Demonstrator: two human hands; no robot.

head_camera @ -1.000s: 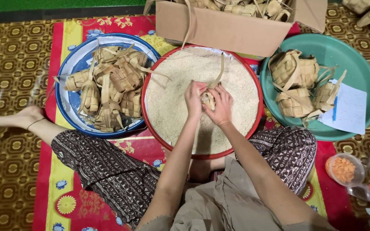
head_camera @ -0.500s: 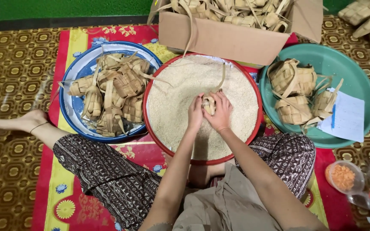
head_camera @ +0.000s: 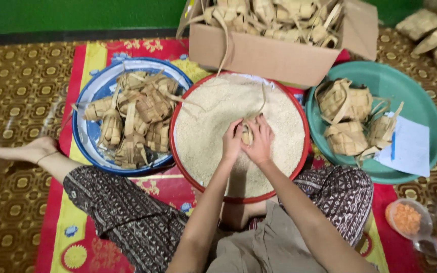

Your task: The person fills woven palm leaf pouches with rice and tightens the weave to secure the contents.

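Clasped between both hands, a woven leaf pouch point(head_camera: 247, 135) is held just above the rice in the red-rimmed basin point(head_camera: 178, 151); the left hand point(head_camera: 232, 143) and right hand point(head_camera: 260, 141) are curled around it, forearms angled inward. Three basins are seen: blue point(head_camera: 84, 146), red-rimmed, green point(head_camera: 421, 106). One cardboard box point(head_camera: 264, 58) stands behind.

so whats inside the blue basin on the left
The blue basin holds a heap of woven palm-leaf pouches, loose leaf ends sticking out. Part of its pale patterned bottom shows; whatever lies under the heap is covered.
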